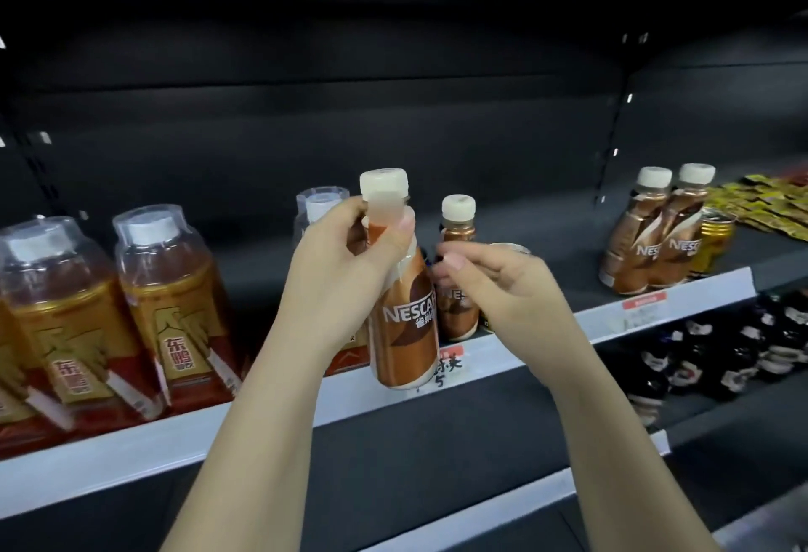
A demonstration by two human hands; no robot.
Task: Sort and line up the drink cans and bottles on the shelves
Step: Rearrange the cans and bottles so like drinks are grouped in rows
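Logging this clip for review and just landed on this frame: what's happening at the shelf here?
A person is sorting drinks on a dark store shelf. The left hand grips a Nescafe coffee bottle by its neck, held in front of the shelf edge. The right hand hovers beside it, fingers loosely curled, holding nothing. Another small Nescafe bottle stands on the shelf behind, two more stand further right next to a gold can, and the energy drink bottles sit at the left.
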